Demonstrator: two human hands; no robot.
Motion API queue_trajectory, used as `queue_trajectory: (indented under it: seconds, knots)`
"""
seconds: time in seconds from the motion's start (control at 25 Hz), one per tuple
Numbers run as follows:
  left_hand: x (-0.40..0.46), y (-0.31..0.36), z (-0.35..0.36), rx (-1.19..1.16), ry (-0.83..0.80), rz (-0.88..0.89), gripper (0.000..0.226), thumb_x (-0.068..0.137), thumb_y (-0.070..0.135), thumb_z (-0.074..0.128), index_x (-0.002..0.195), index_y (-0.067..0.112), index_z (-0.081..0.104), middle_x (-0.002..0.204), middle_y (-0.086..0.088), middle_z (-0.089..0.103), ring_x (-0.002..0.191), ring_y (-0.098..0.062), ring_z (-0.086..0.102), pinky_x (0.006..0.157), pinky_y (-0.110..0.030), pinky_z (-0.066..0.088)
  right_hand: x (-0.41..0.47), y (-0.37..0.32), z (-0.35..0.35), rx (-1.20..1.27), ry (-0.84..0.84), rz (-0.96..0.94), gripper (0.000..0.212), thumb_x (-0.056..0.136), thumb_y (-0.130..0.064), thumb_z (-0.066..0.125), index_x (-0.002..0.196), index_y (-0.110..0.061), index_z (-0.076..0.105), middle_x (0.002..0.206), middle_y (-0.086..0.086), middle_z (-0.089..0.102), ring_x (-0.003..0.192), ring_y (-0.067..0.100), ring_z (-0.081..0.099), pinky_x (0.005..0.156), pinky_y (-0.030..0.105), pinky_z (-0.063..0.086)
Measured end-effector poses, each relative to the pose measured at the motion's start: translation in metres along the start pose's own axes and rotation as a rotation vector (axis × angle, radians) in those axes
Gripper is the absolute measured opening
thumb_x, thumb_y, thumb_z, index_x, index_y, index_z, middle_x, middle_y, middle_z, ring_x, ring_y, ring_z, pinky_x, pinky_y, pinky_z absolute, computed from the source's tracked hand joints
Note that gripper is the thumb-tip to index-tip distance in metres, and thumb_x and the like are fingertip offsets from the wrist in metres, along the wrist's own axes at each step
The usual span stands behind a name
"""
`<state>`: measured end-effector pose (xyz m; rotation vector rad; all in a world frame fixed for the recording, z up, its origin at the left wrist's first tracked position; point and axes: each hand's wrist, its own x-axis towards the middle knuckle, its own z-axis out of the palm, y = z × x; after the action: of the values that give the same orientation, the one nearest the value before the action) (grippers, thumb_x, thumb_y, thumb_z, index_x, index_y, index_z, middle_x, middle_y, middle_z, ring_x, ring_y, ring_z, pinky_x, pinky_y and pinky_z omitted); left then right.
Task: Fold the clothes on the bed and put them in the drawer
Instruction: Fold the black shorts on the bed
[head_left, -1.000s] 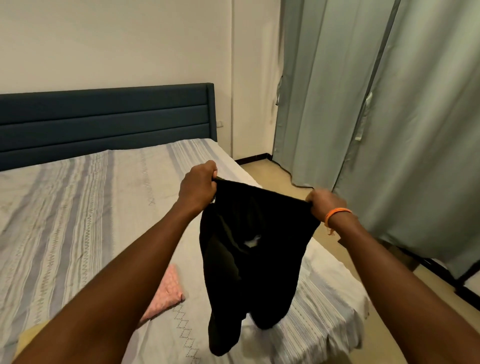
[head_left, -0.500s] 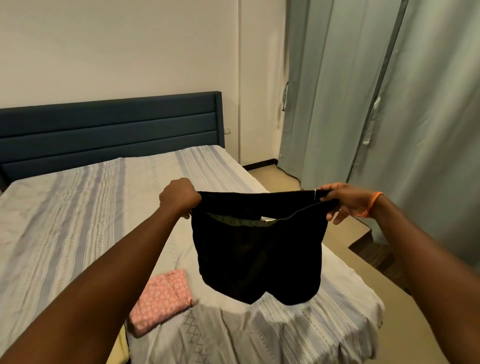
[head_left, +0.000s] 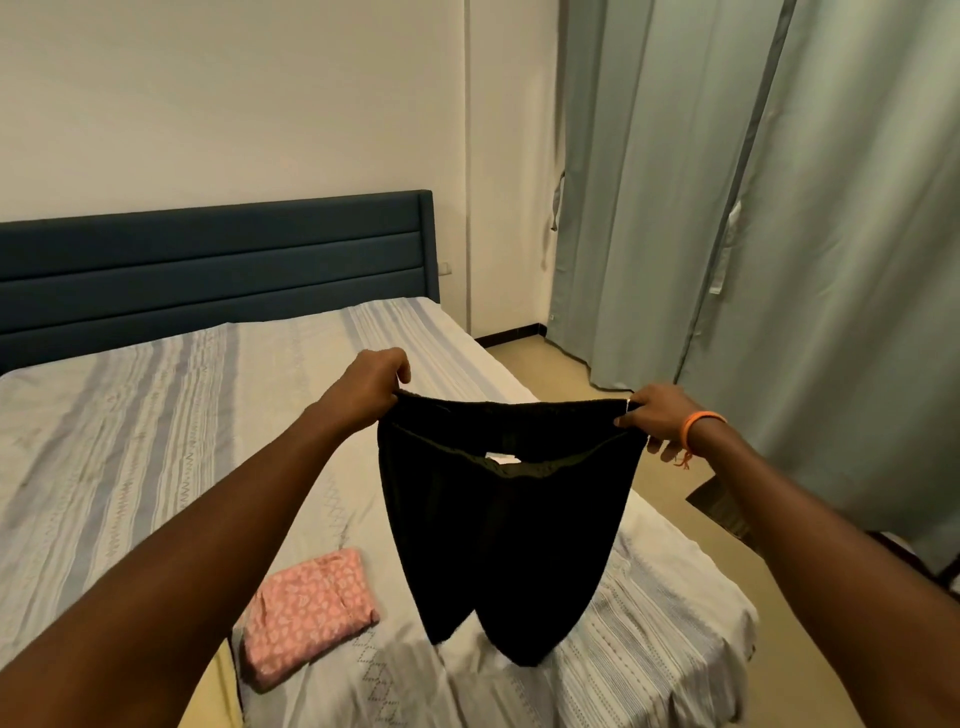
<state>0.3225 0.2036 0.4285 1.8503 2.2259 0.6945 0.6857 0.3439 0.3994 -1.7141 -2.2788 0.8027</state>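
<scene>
A pair of black shorts (head_left: 501, 525) hangs in the air above the bed's near right corner, stretched by its waistband. My left hand (head_left: 371, 382) grips the left end of the waistband. My right hand (head_left: 657, 415), with an orange band on its wrist, pinches the right end. The two leg openings dangle just above the striped sheet of the bed (head_left: 156, 447). A folded pink patterned garment (head_left: 309, 610) lies on the bed below my left forearm.
A dark blue headboard (head_left: 218, 265) stands against the white wall. Grey-green curtains (head_left: 753, 208) hang along the right, with a strip of beige floor (head_left: 670, 483) between them and the bed. A dark object (head_left: 722, 506) sits on the floor at the right.
My hands have spread the bunched shorts flat by the waistband and held them level. The view has tilted so more of the folded pink garment shows.
</scene>
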Motion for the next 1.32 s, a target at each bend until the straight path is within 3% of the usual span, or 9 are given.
queue_trajectory:
  seconds: [0.12,0.28,0.44,0.56,0.72,0.84,0.96,1.08,1.32]
  knots:
    - [-0.001,-0.009,-0.003,0.119,-0.089,0.190,0.026,0.080,-0.004,0.073,0.084,0.014,0.055,0.093,-0.008,0.060,0.078,-0.022,0.058,0.065,-0.023,0.051,0.002,0.004,-0.005,0.159,0.046,0.078,0.022,0.098,-0.011,0.050,0.098,0.007,0.063,0.068,0.021,0.062,0.046,0.028,0.060,0.044,0.032,0.049]
    - [-0.001,-0.013,0.002,0.300,0.072,0.350,0.028,0.084,0.001,0.070,0.071,0.014,0.049,0.070,-0.006,0.056,0.064,-0.026,0.058,0.059,-0.027,0.046,0.006,0.003,-0.020,0.640,-0.059,0.112,0.022,0.100,-0.003,0.039,0.104,-0.016,0.057,0.065,0.011,0.051,0.035,0.012,0.043,0.034,0.017,0.032]
    - [0.000,-0.015,0.002,0.291,0.094,0.510,0.004,0.088,0.008,0.069,0.085,0.010,0.071,0.077,-0.007,0.066,0.070,-0.018,0.065,0.064,-0.020,0.049,0.007,0.011,-0.030,1.017,-0.053,0.154,0.027,0.099,0.000,0.038,0.094,-0.015,0.060,0.082,0.013,0.055,0.050,0.016,0.055,0.038,0.021,0.047]
    - [0.005,-0.020,0.002,0.365,-0.081,0.432,0.014,0.093,0.012,0.062,0.100,0.009,0.073,0.096,-0.007,0.067,0.083,-0.018,0.065,0.071,-0.023,0.054,0.003,0.009,-0.033,1.136,-0.076,0.129,0.025,0.100,0.002,0.039,0.099,-0.009,0.062,0.098,0.017,0.057,0.081,0.025,0.059,0.049,0.027,0.056]
    - [0.003,-0.029,0.003,0.391,-0.226,0.230,0.050,0.085,0.045,0.037,0.080,0.002,0.062,0.084,-0.016,0.063,0.067,-0.021,0.055,0.063,-0.038,0.048,0.002,0.009,-0.035,1.252,-0.155,0.126,0.026,0.092,0.008,0.038,0.099,0.001,0.062,0.099,0.018,0.058,0.084,0.026,0.062,0.055,0.029,0.058]
    - [0.000,-0.032,-0.002,0.458,-0.235,0.318,0.054,0.085,0.060,0.059,0.082,0.007,0.068,0.078,-0.007,0.063,0.066,-0.018,0.058,0.061,-0.030,0.048,0.005,0.012,-0.038,1.161,-0.175,-0.011,0.034,0.084,0.019,0.041,0.107,0.006,0.062,0.099,0.020,0.065,0.079,0.024,0.070,0.061,0.027,0.059]
    - [0.003,-0.032,-0.009,0.222,0.013,0.309,0.036,0.083,0.037,0.074,0.084,0.001,0.073,0.068,-0.003,0.061,0.058,-0.013,0.055,0.055,-0.024,0.046,0.008,0.015,-0.038,0.866,-0.122,-0.153,0.051,0.060,0.011,0.075,0.108,-0.003,0.067,0.096,0.015,0.070,0.084,0.022,0.070,0.068,0.023,0.058]
    - [0.003,-0.027,-0.015,-0.102,0.211,0.138,0.017,0.079,0.017,0.079,0.075,0.008,0.066,0.067,0.002,0.058,0.060,-0.011,0.054,0.053,-0.016,0.039,0.017,0.012,-0.035,0.653,0.091,-0.201,0.022,0.077,-0.001,0.075,0.098,-0.008,0.071,0.085,0.008,0.068,0.071,0.012,0.062,0.059,0.016,0.050]
    - [0.003,-0.033,-0.030,-0.707,-0.170,-0.153,0.028,0.084,0.005,0.072,0.110,0.002,0.060,0.097,-0.014,0.067,0.092,-0.024,0.066,0.073,-0.026,0.053,0.027,0.012,-0.030,0.851,-0.028,-0.043,0.010,0.096,-0.006,0.056,0.101,-0.007,0.065,0.096,0.012,0.066,0.085,0.020,0.066,0.077,0.033,0.058]
